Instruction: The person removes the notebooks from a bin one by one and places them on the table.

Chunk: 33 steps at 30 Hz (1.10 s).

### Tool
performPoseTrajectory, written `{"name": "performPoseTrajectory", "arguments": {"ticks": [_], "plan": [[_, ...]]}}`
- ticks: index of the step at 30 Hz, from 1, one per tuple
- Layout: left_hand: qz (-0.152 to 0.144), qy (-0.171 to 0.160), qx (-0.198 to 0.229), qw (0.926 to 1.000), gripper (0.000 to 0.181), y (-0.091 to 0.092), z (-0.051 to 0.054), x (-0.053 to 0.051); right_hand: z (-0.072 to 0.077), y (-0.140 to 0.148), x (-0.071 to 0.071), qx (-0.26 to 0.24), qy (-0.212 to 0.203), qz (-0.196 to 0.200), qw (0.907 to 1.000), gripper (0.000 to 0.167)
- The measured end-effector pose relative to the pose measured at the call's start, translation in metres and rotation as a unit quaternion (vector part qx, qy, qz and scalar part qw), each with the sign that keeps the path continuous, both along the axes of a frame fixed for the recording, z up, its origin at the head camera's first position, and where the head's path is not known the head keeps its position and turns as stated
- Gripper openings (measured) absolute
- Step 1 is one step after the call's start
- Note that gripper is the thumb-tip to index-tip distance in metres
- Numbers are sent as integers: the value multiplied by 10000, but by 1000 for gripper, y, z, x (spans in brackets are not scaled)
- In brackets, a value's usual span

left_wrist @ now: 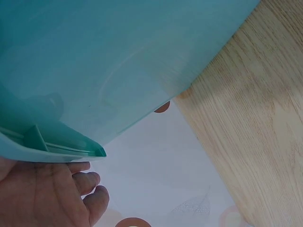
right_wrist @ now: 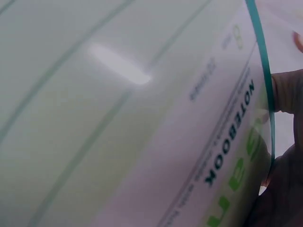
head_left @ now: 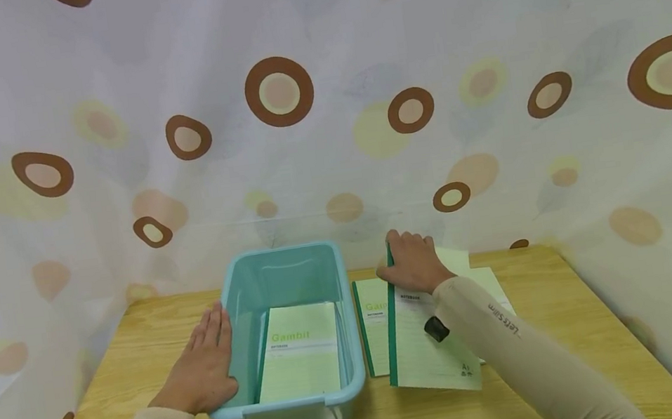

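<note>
My left hand (head_left: 203,365) rests with straight fingers against the left rim of a light blue plastic bin (head_left: 354,348). In the left wrist view, that hand (left_wrist: 47,194) lies under the lip of the bin (left_wrist: 118,61). Inside the bin lies a pale green notebook (head_left: 302,366) with a dark green spine. My right hand (head_left: 413,261) grips another notebook (head_left: 421,354) by its upper part, its lower end tilted toward me. The right wrist view shows this notebook's cover (right_wrist: 142,142) close up, with the thumb and fingers at its green spine edge.
Behind and beneath the held one, more notebooks (head_left: 375,332) lie on the wooden table (head_left: 583,340), right of the bin. A white patterned sheet (head_left: 329,161) hangs behind the table and along both sides.
</note>
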<state>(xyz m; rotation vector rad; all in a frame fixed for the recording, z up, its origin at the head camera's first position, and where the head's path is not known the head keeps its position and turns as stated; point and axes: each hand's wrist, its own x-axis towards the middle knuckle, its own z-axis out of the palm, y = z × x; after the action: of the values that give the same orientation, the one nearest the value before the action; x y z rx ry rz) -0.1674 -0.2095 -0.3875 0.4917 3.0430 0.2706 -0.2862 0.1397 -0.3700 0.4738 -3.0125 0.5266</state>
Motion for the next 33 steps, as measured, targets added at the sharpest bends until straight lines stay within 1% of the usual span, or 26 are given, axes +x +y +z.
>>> {"name": "performPoseTrajectory", "arguments": {"ticks": [3,6,8,13,18,21,26,30,33], "plan": [[-11,64,1,10000,86,0,0,0,-25,-1,8,102,-176,64,9998,37],[-18,82,10,10000,85,-1,0,0,-49,-6,15,198,-176,120,9996,40],[-18,78,9,10000,85,-1,0,0,-62,-9,20,239,-149,186,9994,38],[5,-26,14,10000,86,0,-1,1,-91,-16,36,96,-168,406,9990,32],[-15,-101,59,9999,87,1,0,0,-118,-21,46,64,-106,457,9989,34],[-11,-74,44,10000,86,1,0,0,-127,-25,50,21,-138,493,9987,35],[16,-118,5,9999,87,1,-1,0,-139,-31,55,48,-217,577,9981,31],[31,-129,-7,9999,87,0,-1,1,-147,-34,57,72,-269,582,9979,28],[24,-76,1,10000,86,0,-1,1,-148,-37,59,-17,-343,594,9976,25]]}}
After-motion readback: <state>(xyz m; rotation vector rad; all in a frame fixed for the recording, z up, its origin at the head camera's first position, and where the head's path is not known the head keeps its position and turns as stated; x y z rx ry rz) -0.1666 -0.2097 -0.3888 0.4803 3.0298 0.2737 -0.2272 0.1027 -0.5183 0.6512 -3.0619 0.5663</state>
